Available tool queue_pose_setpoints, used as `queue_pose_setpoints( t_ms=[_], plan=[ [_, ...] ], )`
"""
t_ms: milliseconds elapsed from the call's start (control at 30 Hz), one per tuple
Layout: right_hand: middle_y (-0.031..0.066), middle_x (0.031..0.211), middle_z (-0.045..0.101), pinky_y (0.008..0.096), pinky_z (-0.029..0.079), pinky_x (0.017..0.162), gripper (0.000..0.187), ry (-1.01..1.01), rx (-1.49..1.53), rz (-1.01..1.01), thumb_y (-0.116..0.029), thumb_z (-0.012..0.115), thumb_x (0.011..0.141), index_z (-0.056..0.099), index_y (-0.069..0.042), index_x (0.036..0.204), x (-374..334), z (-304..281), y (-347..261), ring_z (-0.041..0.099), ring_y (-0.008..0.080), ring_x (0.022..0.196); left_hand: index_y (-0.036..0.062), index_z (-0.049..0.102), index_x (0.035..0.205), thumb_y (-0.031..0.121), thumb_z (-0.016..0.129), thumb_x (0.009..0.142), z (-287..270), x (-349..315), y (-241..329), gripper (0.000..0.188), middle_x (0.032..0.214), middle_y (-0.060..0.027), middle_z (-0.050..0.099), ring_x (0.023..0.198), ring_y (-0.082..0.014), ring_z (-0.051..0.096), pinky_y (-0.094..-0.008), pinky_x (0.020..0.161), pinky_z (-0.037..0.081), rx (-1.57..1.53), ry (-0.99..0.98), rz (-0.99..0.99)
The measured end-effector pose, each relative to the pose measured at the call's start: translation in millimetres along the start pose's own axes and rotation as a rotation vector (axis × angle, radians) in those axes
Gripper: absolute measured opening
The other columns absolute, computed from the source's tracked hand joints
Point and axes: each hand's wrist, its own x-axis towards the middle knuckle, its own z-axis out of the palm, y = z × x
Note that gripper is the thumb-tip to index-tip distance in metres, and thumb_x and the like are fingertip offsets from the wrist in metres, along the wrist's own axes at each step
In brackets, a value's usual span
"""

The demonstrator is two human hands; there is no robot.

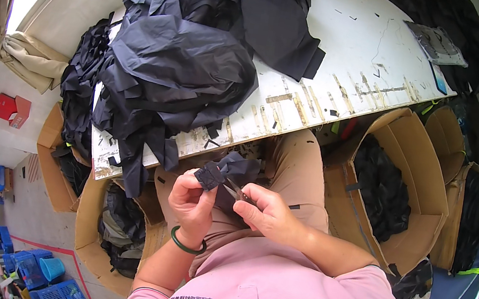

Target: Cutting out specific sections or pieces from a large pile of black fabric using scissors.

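Above my lap, my left hand pinches a small dark fabric piece between thumb and fingers. Stitching appears to cross the piece, and a looser dark flap spreads out behind it. My right hand is closed around a pair of small metal thread snips, whose handles are mostly hidden by my fingers. The blades point left and lie right at the fabric's edge; whether they touch it I cannot tell. A dark green bangle circles my left wrist.
A large heap of black fabric covers the left of the white worktable and hangs over its edge. Cardboard boxes holding dark fabric stand right and left of my legs. Blue plastic crates sit on the floor, lower left.
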Motion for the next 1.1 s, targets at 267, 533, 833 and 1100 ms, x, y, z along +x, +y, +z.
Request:
queue_pose_setpoints(
  t_ms=[267,533,833,1100],
  plan=[
    [-0.0034,0.065,0.048,0.0255,0.039,0.051,0.031,0.11,-0.084,-0.211,-0.032,0.064,0.092,0.054,-0.003,0.088,11,12,9,0.043,0.0065,0.056,0.003,0.055,0.09,-0.016,0.06,0.079,0,-5,-1,0.022,0.096,-0.0079,0.06,0.088,-0.0143,0.056,-0.0251,0.079,0.044,0.001,-0.029,-0.004],
    [0.0074,0.062,0.053,0.0316,0.042,0.05,0.034,0.243,-0.395,-0.375,-0.035,0.066,0.089,0.054,-0.003,0.088,12,11,0,0.051,0.018,0.053,0.0021,0.055,0.089,-0.017,0.059,0.077,2,-8,0,0.023,0.096,-0.0094,0.062,0.089,-0.0173,0.057,-0.0278,0.08,0.045,0.081,-0.051,-0.005],
    [0.0107,0.062,0.054,0.0354,0.043,0.051,0.035,0.226,-0.441,-0.362,-0.037,0.064,0.09,0.053,-0.004,0.087,12,9,-2,0.054,0.0255,0.053,0.0022,0.055,0.09,-0.018,0.059,0.076,1,-8,-2,0.025,0.095,-0.0098,0.062,0.092,-0.0196,0.057,-0.0296,0.082,0.045,0.101,-0.092,0.033],
    [0.0117,0.063,0.055,0.0362,0.044,0.051,0.033,0.222,-0.434,-0.334,-0.036,0.063,0.091,0.054,-0.004,0.089,10,7,0,0.055,0.0283,0.054,0.0021,0.055,0.089,-0.017,0.06,0.075,-1,-9,-3,0.025,0.097,-0.0109,0.063,0.092,-0.0205,0.057,-0.0314,0.084,0.044,0.122,-0.1,0.038]
  ],
)
